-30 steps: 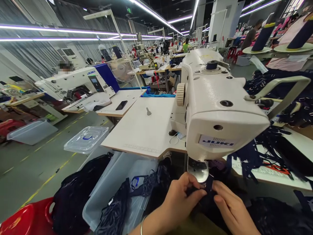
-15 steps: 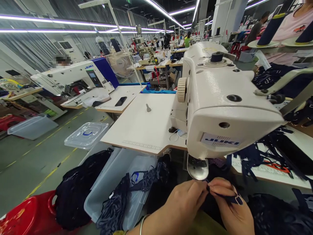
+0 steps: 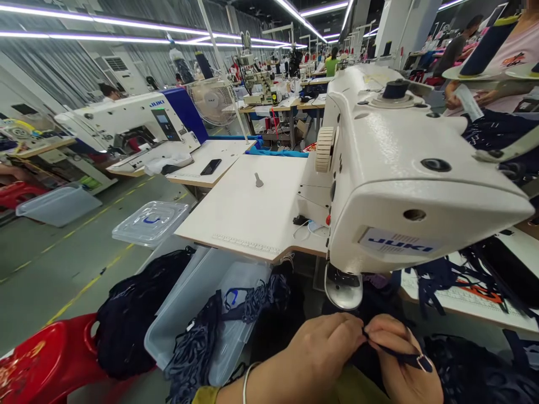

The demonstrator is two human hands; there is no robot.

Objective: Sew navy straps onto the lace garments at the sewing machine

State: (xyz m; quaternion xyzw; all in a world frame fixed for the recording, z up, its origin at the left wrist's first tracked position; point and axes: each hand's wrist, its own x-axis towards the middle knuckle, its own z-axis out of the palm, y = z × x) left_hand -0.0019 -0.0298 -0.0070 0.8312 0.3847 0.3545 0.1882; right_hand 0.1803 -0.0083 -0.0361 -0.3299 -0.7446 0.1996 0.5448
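Note:
A narrow dark navy strap [image 3: 398,354] with a small metal buckle [image 3: 424,363] runs across the fingers of my right hand [image 3: 398,359]. That hand is closed, pinching the strap near its end. My left hand [image 3: 322,345] is closed too, its fingertips gripping the strap's end right against the right fingers. Both hands are held low, just below the rounded metal plate [image 3: 344,293] under the head of the white JUKI sewing machine [image 3: 391,219]. The exact end of the strap is mostly covered by my fingertips.
Left of the machine stretches a white tabletop [image 3: 240,207] with a small grey metal piece [image 3: 258,180]. Below sits a clear plastic bin [image 3: 168,331] with navy straps, near a red stool [image 3: 54,353]. More navy straps [image 3: 442,278] lie at right. A person [image 3: 514,67] is at the upper right.
The view has shifted slightly, so the machine appears farther right and larger. My hands stay together on the strap, with a short dark stretch now showing between the fingertips.

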